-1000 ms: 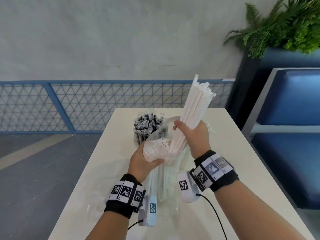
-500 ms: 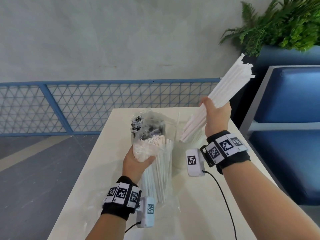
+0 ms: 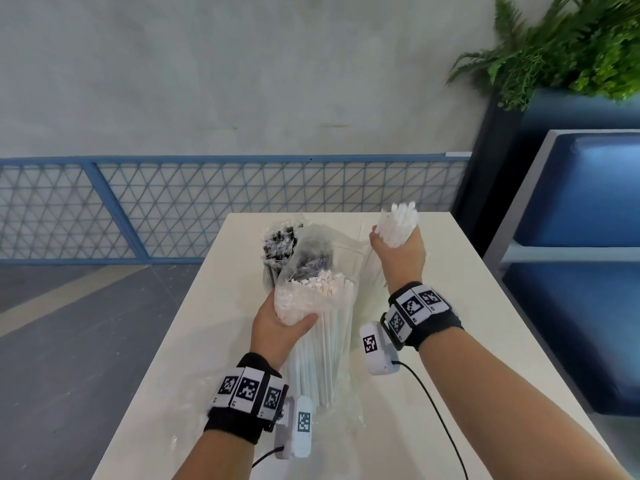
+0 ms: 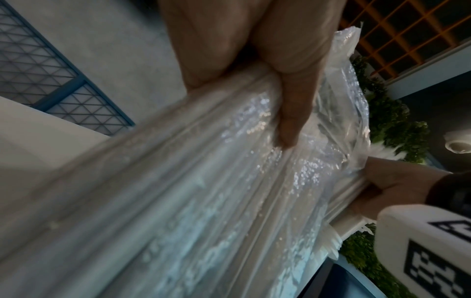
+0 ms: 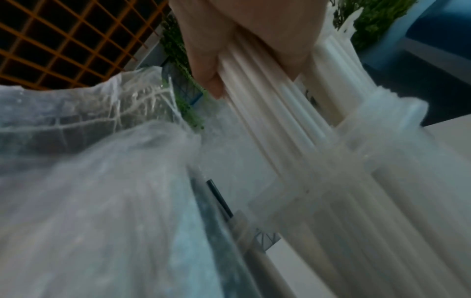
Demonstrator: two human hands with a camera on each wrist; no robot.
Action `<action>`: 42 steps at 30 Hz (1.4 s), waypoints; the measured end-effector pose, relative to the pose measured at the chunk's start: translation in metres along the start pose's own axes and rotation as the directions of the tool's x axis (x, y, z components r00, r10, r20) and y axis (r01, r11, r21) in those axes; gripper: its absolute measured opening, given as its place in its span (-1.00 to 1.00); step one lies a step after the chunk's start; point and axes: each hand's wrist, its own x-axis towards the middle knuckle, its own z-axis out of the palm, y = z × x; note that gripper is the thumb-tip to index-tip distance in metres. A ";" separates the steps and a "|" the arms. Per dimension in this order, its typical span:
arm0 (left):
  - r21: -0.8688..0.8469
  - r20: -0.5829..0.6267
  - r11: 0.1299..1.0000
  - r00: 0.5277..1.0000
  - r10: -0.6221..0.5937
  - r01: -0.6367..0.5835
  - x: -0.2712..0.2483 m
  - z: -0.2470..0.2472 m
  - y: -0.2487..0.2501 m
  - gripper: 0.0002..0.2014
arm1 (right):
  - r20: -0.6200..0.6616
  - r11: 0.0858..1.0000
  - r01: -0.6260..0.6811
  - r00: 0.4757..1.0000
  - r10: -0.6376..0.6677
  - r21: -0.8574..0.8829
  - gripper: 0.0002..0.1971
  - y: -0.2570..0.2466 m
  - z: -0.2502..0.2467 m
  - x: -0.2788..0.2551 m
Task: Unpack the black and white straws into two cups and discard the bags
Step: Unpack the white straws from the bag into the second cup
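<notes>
My left hand (image 3: 282, 329) grips a clear plastic bag (image 3: 311, 299) of white straws, held upright on the table; its fingers (image 4: 288, 113) press into the plastic. My right hand (image 3: 398, 252) grips a loose bundle of white straws (image 3: 398, 223), upright at the back right. In the right wrist view the bundle (image 5: 270, 113) runs down into a clear cup (image 5: 382, 125). Black straws (image 3: 280, 244) stand at the back left behind the bag; their cup is hidden.
The white table (image 3: 485, 323) has loose clear plastic (image 3: 346, 420) lying at the bag's foot. A blue mesh fence (image 3: 173, 209) runs behind it. A blue bench (image 3: 581, 271) and a planter with green fronds (image 3: 561, 53) stand to the right.
My right hand pulled a bundle of white straws out of the bag, swung it up to the right, then lowered it upright at the back right. The left hand kept hold of the bag.
</notes>
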 end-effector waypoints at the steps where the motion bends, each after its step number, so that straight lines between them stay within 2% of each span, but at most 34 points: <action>1: -0.004 -0.002 1.000 1.000 -0.002 0.002 0.000 0.000 0.000 -0.47 | 0.003 0.999 0.025 1.000 -0.025 0.021 -0.61 0.001 -0.001 0.003; 4: -0.012 -0.007 1.000 1.000 -0.009 0.009 0.000 0.001 0.001 -0.48 | 0.043 0.984 0.163 0.986 -0.160 -0.073 -0.55 0.000 -0.002 0.006; 6: -0.023 -0.006 1.000 1.000 -0.020 0.020 0.001 0.001 0.001 -0.48 | 0.111 0.953 0.244 0.968 -0.227 -0.181 -0.66 0.003 -0.002 0.004; 9: -0.013 -0.003 1.000 1.000 -0.027 0.026 0.002 0.001 0.000 -0.47 | 0.227 0.823 0.400 0.915 -0.334 -0.404 -0.77 0.014 -0.003 0.002; 11: -0.005 -0.002 1.000 1.000 -0.026 0.026 0.003 0.001 -0.001 -0.45 | 0.291 0.727 0.444 0.895 -0.338 -0.524 -0.77 0.018 -0.004 0.005; 12: -0.004 -0.001 1.000 1.000 -0.027 0.027 0.003 0.001 -0.001 -0.45 | 0.292 0.676 0.447 0.895 -0.339 -0.585 -0.73 0.020 -0.005 0.006; 13: -0.005 0.002 1.000 1.000 -0.027 0.027 0.003 0.002 -0.001 -0.44 | 0.256 0.649 0.420 0.906 -0.336 -0.634 -0.57 0.023 -0.007 0.006; 14: -0.006 0.004 1.000 1.000 -0.027 0.027 0.003 0.001 -0.001 -0.44 | 0.182 0.671 0.361 0.929 -0.323 -0.647 -0.34 0.027 -0.010 0.006; 16: -0.007 0.001 1.000 1.000 -0.022 0.022 0.004 0.001 0.000 -0.45 | 0.020 0.849 0.192 0.978 -0.209 -0.493 0.01 0.030 -0.015 0.002; 18: -0.006 0.000 1.000 1.000 -0.020 0.020 0.004 0.001 0.000 -0.47 | 0.030 0.960 0.060 0.998 -0.053 -0.274 0.13 0.034 -0.018 -0.002; 20: -0.010 0.005 1.000 1.000 -0.026 0.026 0.005 0.001 0.001 -0.47 | 0.113 0.976 0.019 0.994 0.006 -0.217 0.11 0.035 -0.017 -0.001; 24: 0.003 0.005 0.999 0.999 -0.035 0.035 0.008 0.000 -0.002 -0.45 | 0.214 0.953 0.129 0.974 -0.070 -0.274 -0.06 0.037 -0.008 0.007; 31: -0.007 0.008 1.000 1.000 -0.030 0.030 0.008 0.000 -0.001 -0.46 | 0.276 0.855 0.086 0.959 0.069 -0.512 -0.33 0.043 0.008 0.022; 34: -0.011 0.018 0.999 0.999 -0.034 0.034 0.009 0.000 -0.001 -0.46 | 0.259 0.871 0.108 0.966 0.023 -0.480 -0.38 0.038 0.011 0.027; 37: -0.021 0.018 0.999 0.999 -0.040 0.041 0.011 0.000 -0.002 -0.46 | 0.247 0.860 0.187 0.966 -0.074 -0.474 -0.46 0.031 0.009 0.036; 41: -0.024 0.019 0.999 0.999 -0.035 0.036 0.011 -0.001 -0.003 -0.46 | 0.354 0.872 0.209 0.934 -0.045 -0.442 -0.36 0.021 -0.001 0.041; 42: -0.026 0.020 0.999 0.999 -0.033 0.033 0.011 -0.001 -0.003 -0.46 | 0.337 0.890 0.197 0.940 -0.052 -0.412 -0.34 0.016 -0.004 0.038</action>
